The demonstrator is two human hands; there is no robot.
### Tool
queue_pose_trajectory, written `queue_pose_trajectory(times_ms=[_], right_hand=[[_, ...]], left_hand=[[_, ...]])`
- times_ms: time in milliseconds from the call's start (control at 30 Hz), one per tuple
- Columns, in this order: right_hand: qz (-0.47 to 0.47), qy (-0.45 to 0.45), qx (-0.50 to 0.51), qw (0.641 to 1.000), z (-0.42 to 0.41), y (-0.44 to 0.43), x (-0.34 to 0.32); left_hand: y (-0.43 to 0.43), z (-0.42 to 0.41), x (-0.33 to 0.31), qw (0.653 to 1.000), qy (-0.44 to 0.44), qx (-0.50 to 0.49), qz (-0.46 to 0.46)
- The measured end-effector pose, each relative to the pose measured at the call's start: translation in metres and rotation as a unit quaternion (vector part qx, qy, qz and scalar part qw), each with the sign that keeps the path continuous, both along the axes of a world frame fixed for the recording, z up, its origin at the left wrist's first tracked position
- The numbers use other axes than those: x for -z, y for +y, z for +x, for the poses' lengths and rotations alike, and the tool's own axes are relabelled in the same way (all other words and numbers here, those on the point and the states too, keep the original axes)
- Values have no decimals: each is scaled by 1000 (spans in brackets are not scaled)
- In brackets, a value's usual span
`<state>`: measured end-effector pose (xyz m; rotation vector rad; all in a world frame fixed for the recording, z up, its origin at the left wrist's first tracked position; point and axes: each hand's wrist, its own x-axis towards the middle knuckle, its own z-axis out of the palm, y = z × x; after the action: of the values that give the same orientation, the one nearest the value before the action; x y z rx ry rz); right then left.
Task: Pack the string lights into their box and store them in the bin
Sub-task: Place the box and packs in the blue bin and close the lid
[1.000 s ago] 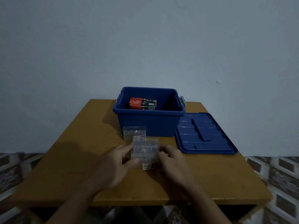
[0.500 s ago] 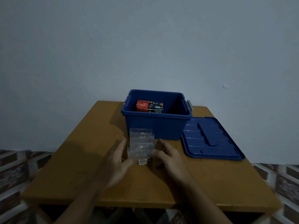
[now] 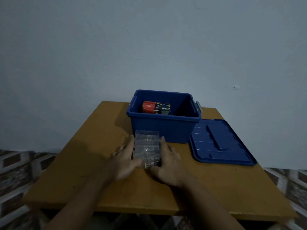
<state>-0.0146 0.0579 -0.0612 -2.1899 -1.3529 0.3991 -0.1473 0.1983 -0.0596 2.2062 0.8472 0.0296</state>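
Observation:
A red and dark LED lights box lies inside the open blue bin at the back of the table. In front of the bin lies a stack of clear plastic packets with a small white label at its near end. My left hand presses flat against the stack's left side, and my right hand presses against its right side. Fingers of both hands are straight along the packets, with thumbs at the near end.
The blue bin lid lies flat on the table to the right of the bin. The wooden table stands against a pale wall. Patterned floor shows on both sides.
The loose packets have been pushed together into one aligned stack. Both hands slid forward along its sides toward the bin.

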Motion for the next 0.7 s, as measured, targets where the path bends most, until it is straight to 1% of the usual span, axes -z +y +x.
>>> queue_pose_trajectory(times_ms=[67, 167, 233, 300, 433, 600, 700], right_hand=[[-7, -6, 3, 1000, 1, 1, 1], [21, -11, -9, 1000, 2, 0, 2], [32, -21, -10, 999, 2, -1, 3], [24, -23, -6, 999, 1, -1, 6], [19, 2, -4, 1000, -1, -2, 1], [44, 13, -5, 999, -1, -7, 1], [53, 14, -1, 998, -1, -8, -1]], left_hand=[[2, 0, -1, 1000, 1, 5, 1], [0, 2, 3, 1000, 13, -2, 10], [-3, 1, 9, 1000, -13, -12, 23], [-10, -2, 13, 999, -33, -19, 22], [-15, -5, 12, 999, -34, -9, 38], [-11, 0, 9, 1000, -20, -4, 21], [-4, -5, 20, 998, -56, 9, 41]])
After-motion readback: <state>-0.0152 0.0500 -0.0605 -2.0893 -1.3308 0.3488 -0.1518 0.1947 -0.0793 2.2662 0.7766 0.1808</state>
